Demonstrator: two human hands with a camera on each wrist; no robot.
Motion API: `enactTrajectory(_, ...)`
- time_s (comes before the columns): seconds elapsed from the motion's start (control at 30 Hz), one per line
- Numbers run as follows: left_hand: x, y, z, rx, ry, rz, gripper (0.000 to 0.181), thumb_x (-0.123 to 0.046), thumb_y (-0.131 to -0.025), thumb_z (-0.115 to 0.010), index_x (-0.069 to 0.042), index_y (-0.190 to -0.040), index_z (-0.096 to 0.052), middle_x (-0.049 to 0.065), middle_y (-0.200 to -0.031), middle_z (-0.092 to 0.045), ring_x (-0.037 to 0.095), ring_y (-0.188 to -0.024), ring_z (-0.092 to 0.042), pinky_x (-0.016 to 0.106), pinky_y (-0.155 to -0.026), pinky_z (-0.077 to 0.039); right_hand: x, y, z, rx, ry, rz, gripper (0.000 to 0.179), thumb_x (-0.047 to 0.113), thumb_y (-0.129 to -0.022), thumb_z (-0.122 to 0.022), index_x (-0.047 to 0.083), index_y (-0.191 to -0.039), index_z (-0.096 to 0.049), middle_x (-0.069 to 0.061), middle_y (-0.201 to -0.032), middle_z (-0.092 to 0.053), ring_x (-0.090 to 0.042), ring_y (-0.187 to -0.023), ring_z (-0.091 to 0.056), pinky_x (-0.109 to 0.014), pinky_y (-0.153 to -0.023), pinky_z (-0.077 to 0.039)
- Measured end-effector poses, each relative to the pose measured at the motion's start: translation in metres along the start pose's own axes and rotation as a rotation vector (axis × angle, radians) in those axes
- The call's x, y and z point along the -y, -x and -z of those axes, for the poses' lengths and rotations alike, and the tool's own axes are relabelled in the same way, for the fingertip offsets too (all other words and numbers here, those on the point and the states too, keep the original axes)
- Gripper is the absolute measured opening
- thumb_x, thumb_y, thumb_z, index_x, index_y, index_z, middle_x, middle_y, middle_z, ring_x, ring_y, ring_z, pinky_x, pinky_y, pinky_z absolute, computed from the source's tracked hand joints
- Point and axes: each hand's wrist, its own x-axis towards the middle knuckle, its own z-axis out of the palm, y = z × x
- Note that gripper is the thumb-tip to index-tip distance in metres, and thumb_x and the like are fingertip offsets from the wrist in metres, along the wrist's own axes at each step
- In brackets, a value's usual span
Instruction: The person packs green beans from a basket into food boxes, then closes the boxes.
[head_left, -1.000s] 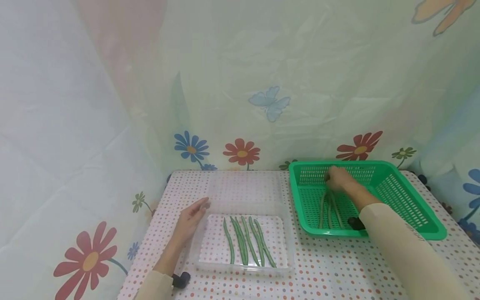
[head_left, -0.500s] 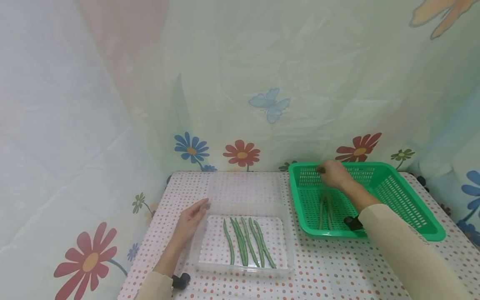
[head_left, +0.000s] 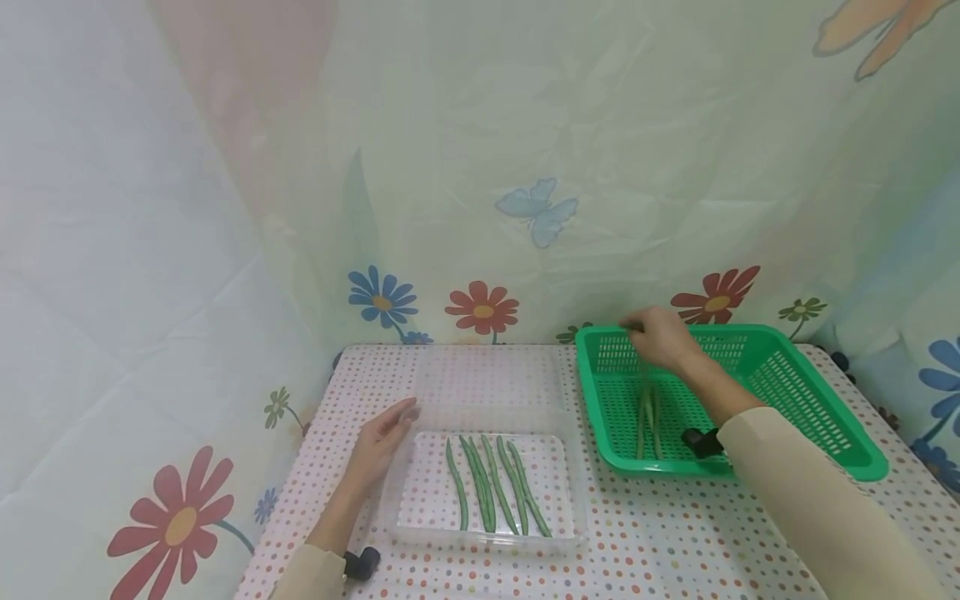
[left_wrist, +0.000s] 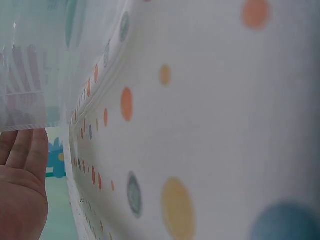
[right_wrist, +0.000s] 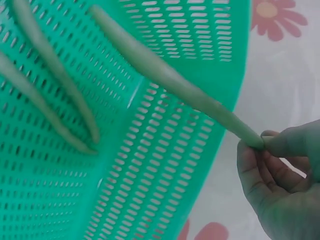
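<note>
In the right wrist view, my right hand [right_wrist: 285, 175] pinches one end of a green bean [right_wrist: 170, 80] between thumb and fingertips. The bean slants over the wall of the green basket [right_wrist: 220, 125]. Two other beans [right_wrist: 55, 65] lie on the basket floor. In the head view, the right hand [head_left: 663, 337] is above the basket's back left rim. My left hand [head_left: 378, 442] rests with loosely extended fingers at the left side of a clear plastic box [head_left: 423, 492]. Its fingertips meet the plastic edge in the left wrist view. Several green beans [head_left: 501, 487] lie side by side inside the box.
The box's clear lid [head_left: 487, 375] lies folded open behind it. Both containers stand on a dotted tablecloth [head_left: 637, 533]. A flowered curtain [head_left: 600, 275] hangs right behind the table. Black wrist devices [head_left: 362, 563] sit by both sleeves.
My right hand has risen and moved left and back inside the basket, drawing one bean away from the others. The left hand and the box beans have stayed put.
</note>
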Motion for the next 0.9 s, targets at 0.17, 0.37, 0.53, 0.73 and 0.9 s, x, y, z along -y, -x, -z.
enactTrajectory(0.17, 0.000, 0.000, 0.000, -0.002, 0.013, 0.012, 0.039, -0.020, -0.108, -0.057, -0.021, -0.146, -0.059, 0.006, -0.148, -0.063, 0.025, -0.142, -0.056, 0.030, -0.120, -0.043, 0.014, -0.001, 0.002, -0.005, -0.037, -0.010, 0.040, 0.002, -0.102, -0.040, -0.011, -0.132, -0.064, -0.036, -0.132, -0.063, -0.020, -0.059, -0.045, -0.032, -0.053, -0.035)
enactTrajectory(0.37, -0.001, 0.001, 0.000, -0.003, 0.012, 0.019, 0.038, -0.019, -0.108, -0.057, -0.021, -0.146, -0.060, 0.005, -0.148, -0.063, 0.025, -0.142, -0.056, 0.027, -0.119, -0.043, 0.028, -0.002, 0.001, -0.017, -0.046, 0.014, 0.039, 0.002, -0.103, -0.040, -0.010, -0.132, -0.064, -0.034, -0.132, -0.064, -0.018, -0.057, -0.045, -0.031, -0.052, -0.034)
enactTrajectory(0.53, 0.000, 0.000, 0.000, -0.004, 0.006, 0.011, 0.038, -0.020, -0.108, -0.057, -0.021, -0.146, -0.060, 0.005, -0.148, -0.063, 0.024, -0.140, -0.057, 0.022, -0.116, -0.044, 0.043, -0.002, 0.000, -0.034, -0.057, 0.054, 0.037, 0.001, -0.102, -0.043, -0.009, -0.130, -0.067, -0.032, -0.129, -0.067, -0.017, -0.057, -0.049, -0.031, -0.055, -0.038)
enactTrajectory(0.73, 0.001, -0.002, 0.000, -0.008, -0.013, -0.018, 0.038, -0.022, -0.108, -0.057, -0.021, -0.146, -0.060, 0.004, -0.147, -0.064, 0.024, -0.138, -0.060, 0.024, -0.116, -0.046, 0.065, -0.002, -0.003, -0.062, -0.055, 0.109, 0.032, 0.001, -0.102, -0.049, -0.007, -0.124, -0.071, -0.028, -0.114, -0.074, -0.017, -0.055, -0.044, -0.035, -0.060, -0.043)
enactTrajectory(0.9, 0.002, -0.002, 0.000, -0.004, -0.013, -0.024, 0.038, -0.023, -0.108, -0.057, -0.020, -0.146, -0.060, 0.005, -0.147, -0.064, 0.025, -0.138, -0.060, 0.028, -0.117, -0.046, 0.082, -0.001, -0.008, -0.049, -0.078, 0.128, 0.030, 0.003, -0.103, -0.052, -0.005, -0.124, -0.072, -0.026, -0.118, -0.074, -0.035, -0.088, -0.071, -0.050, -0.079, -0.060)
